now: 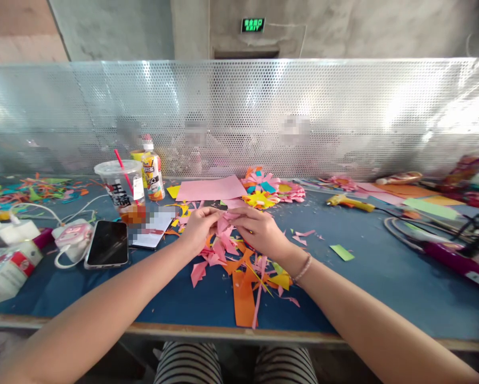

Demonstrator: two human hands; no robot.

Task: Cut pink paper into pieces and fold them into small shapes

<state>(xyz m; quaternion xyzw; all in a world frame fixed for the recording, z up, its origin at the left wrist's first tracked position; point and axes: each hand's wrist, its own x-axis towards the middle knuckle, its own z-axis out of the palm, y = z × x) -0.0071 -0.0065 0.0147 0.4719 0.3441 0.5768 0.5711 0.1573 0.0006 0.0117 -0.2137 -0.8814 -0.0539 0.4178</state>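
Observation:
Between my fingers, over the middle of the blue table, is a small folded piece of pink paper (225, 222). My left hand (201, 228) pinches it from the left, and my right hand (261, 232) grips its other side with fingers bent over it. Some of the paper is hidden behind the fingers. Right below lie pink paper scraps (217, 252), mixed with yellow and orange cuttings. An orange paper strip (244, 301) points toward the table's front edge. Beyond my hands rest a pink paper sheet (211, 189) and several paper flowers (261, 199).
On the left stand a drink cup with a straw (121, 194), a bottle (154, 176), a phone (108, 243) and chargers with white cables (73, 237). A yellow glue gun (349, 202) and its cord lie to the right. A perforated metal screen (239, 117) closes off the back.

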